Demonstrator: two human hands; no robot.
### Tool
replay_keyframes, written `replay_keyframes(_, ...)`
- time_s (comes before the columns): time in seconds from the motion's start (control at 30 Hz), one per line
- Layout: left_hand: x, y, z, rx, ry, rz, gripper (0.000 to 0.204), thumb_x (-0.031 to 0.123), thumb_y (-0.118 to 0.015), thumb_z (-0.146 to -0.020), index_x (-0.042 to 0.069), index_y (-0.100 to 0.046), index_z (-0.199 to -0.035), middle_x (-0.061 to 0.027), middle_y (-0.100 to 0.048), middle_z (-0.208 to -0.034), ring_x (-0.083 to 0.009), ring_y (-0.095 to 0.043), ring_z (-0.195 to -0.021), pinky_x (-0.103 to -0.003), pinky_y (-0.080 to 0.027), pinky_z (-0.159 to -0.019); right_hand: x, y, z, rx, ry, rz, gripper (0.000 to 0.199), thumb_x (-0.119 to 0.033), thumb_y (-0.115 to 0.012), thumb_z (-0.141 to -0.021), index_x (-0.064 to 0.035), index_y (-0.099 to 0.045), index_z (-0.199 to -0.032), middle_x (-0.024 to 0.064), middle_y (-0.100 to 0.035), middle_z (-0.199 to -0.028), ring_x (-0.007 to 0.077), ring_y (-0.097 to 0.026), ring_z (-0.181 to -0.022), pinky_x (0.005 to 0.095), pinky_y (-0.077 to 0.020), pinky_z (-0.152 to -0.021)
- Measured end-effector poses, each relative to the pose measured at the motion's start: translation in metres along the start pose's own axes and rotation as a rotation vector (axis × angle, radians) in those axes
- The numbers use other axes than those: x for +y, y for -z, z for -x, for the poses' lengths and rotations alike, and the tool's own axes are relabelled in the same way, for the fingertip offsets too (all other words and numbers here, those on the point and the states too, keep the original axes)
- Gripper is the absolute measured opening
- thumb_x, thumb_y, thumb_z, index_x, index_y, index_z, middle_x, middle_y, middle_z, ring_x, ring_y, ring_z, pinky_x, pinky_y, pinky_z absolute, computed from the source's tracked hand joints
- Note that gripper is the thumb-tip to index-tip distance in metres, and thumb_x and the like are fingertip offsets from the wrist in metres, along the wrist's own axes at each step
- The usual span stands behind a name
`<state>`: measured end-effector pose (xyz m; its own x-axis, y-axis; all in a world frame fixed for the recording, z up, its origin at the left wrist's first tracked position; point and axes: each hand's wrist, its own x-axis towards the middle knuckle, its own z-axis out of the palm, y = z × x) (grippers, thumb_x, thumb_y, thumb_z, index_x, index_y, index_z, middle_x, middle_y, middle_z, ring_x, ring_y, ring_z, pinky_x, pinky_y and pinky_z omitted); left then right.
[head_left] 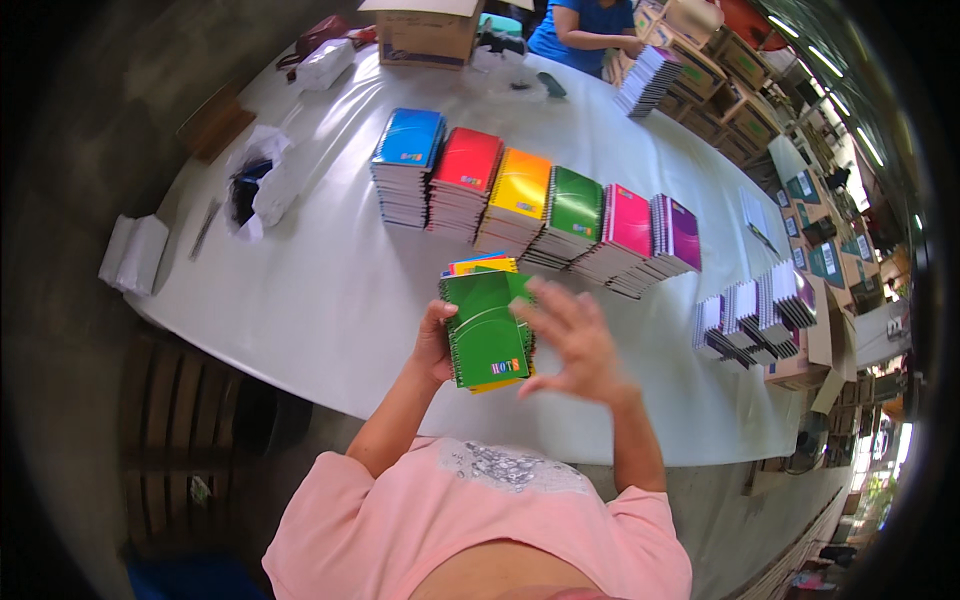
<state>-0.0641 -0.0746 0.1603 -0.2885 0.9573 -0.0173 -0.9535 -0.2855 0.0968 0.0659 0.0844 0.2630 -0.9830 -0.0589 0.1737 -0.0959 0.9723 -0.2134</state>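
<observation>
Left hand (434, 335) pinches notebooks (488, 325) by the coils (453, 352), likely to steady them; right hand (575, 345) spread, blurred, beside them; stacks (528, 188) beyond them, seemingly split by colour

My right hand (575, 345) is pretty motion-blurred, glare streaks the white table (320, 310) toward the far left, tube lights (824, 62) glow upper right, fisheye edges bend into black.

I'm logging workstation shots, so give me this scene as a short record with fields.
Left hand: holds green notebook, other notebooks beneath
Right hand: open, blurred, by the notebook's right edge; contact unclear
Row, left to right: blue stack, red stack, yellow stack, green stack, pink stack, purple stack
Surface: white table
Far side: carton, person in blue
</observation>
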Motion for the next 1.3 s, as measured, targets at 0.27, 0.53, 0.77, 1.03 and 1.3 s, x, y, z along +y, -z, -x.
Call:
replay_keyframes(0.27,-0.013,0.002,-0.020,0.050,0.013,-0.007,0.057,0.027,-0.055,-0.072,0.000,-0.045,-0.122,-0.0169,-0.058,-0.110,-0.0281,-0.060,-0.095,-0.043,-0.050,-0.084,0.243,0.044,0.056,0.206,-0.750,0.233,0.088,-0.015,-0.081,-0.056,-0.0269,-0.040,-0.134,0.0140,-0.037,-0.138,0.0294,-0.033,-0.129,0.0448,-0.0310,-0.103)
replay_keyframes(0.53,-0.007,-0.001,-0.021,0.077,-0.022,-0.019,0.054,0.026,-0.053,-0.075,-0.001,-0.045,-0.122,-0.0167,-0.058,-0.110,-0.0275,-0.060,-0.095,-0.041,-0.050,-0.085,0.276,0.046,0.064,0.190,-0.864,-0.237,0.050,-0.018,-0.073,-0.072,-0.0222,-0.057,-0.119,0.0193,-0.048,-0.127,0.0299,-0.055,-0.109,0.0331,-0.0448,-0.090)
replay_keyframes(0.77,-0.013,-0.002,-0.024,0.020,0.015,0.027,0.054,0.023,-0.055,-0.075,-0.001,-0.045,-0.122,-0.0174,-0.058,-0.111,-0.0276,-0.060,-0.096,-0.041,-0.050,-0.086,0.268,0.024,0.059,0.459,-0.327,0.353,0.035,-0.021,-0.073,-0.073,-0.0143,-0.065,-0.106,0.0165,-0.065,-0.097,0.0277,-0.064,-0.089,0.0313,-0.0480,-0.079)
replay_keyframes(1.03,-0.018,-0.003,-0.019,-0.027,0.098,0.032,0.056,0.024,-0.055,-0.075,-0.001,-0.043,-0.123,-0.0180,-0.057,-0.111,-0.0276,-0.060,-0.097,-0.041,-0.049,-0.087,0.283,0.035,0.069,0.369,-0.550,-0.112,0.034,-0.018,-0.072,-0.075,-0.0142,-0.066,-0.108,0.0137,-0.063,-0.107,0.0206,-0.062,-0.100,0.0290,-0.0464,-0.083)
replay_keyframes(1.3,-0.023,-0.008,-0.021,-0.034,0.106,0.010,0.056,0.026,-0.055,-0.076,0.000,-0.043,-0.125,-0.0180,-0.057,-0.113,-0.0276,-0.060,-0.097,-0.043,-0.049,-0.087,0.284,0.035,0.077,0.715,-0.633,-0.100,0.026,-0.018,-0.066,-0.083,-0.0030,-0.065,-0.103,0.0047,-0.067,-0.090,0.0121,-0.059,-0.079,0.0253,-0.0446,-0.072)
